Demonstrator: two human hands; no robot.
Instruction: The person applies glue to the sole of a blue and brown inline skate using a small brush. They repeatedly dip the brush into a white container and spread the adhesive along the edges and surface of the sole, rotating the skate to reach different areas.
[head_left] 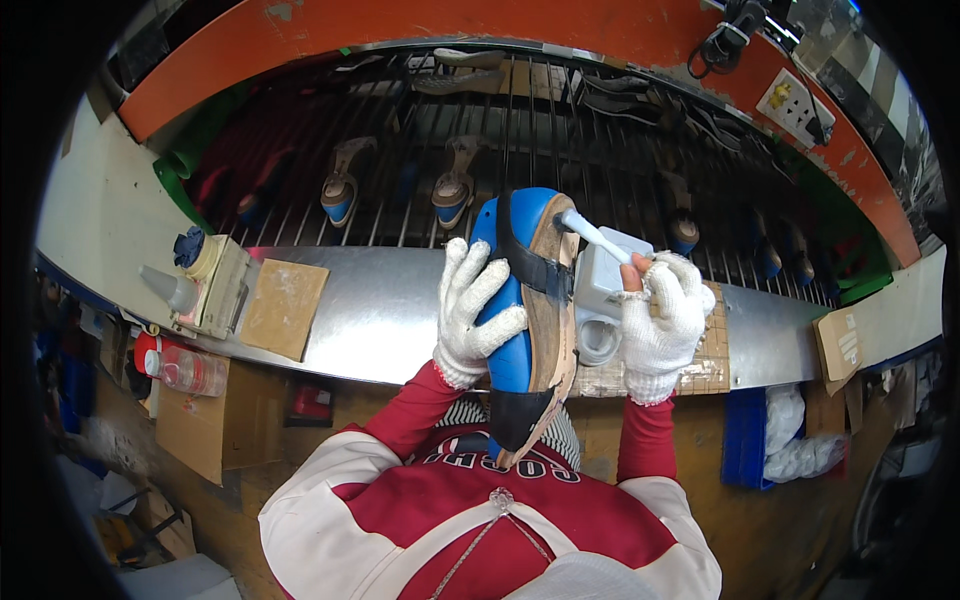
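A blue and black shoe upper [512, 355] with a tan underside is tilted on its side in front of me. My left hand [472, 318], in a white knit glove, grips it along its blue side with the fingers spread over it. In my gloved right hand [664, 322], bare fingertips pinch a white-handled brush [596, 238]. The brush's tip touches the underside's edge near the far end of the shoe upper. Behind the brush stands a white plastic container [600, 278], partly hidden. A round clear cup [598, 344] sits next to my right hand.
Beyond the metal ledge [375, 310] runs a rack of rollers [400, 205] carrying several shoe uppers and soles. A cardboard sheet [284, 308] lies on the ledge at left, beside a small box-shaped device [215, 290]. A blue bin [745, 437] holds white bundles at lower right.
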